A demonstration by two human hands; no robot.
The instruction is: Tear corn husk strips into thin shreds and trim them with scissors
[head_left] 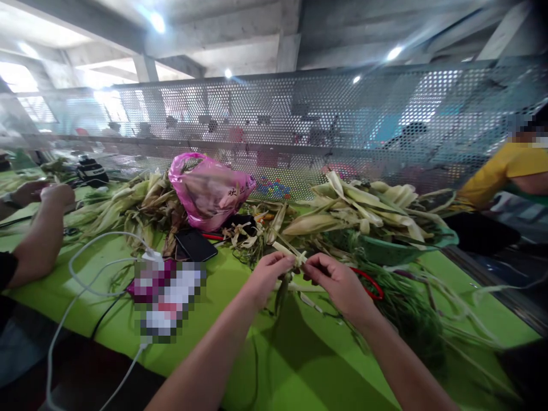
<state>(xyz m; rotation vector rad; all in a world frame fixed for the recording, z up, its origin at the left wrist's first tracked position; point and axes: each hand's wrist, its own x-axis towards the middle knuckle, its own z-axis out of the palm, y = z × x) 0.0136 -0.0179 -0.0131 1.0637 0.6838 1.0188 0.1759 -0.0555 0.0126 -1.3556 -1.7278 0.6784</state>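
Over the green table (240, 348), my left hand (274, 274) pinches a pale strip of corn husk (301, 260). Fingers of my right hand (331, 279) close on the other side of the same small piece, which seems folded or knotted between the fingertips. Narrow husk ends hang below it. Just behind my hands lies a heap of dry husk scraps (252, 234). A red scissor-like handle (369, 283) lies beside my right hand. To its right spreads a bundle of green strands (406, 308).
A green basket (385, 251) heaped with corn husks (368, 208) stands at the back right. A pink plastic bag (209, 191), a black phone (197, 245) and a white cable (77, 274) lie left. Co-workers sit on both sides; a perforated metal screen (265, 125) stands behind.
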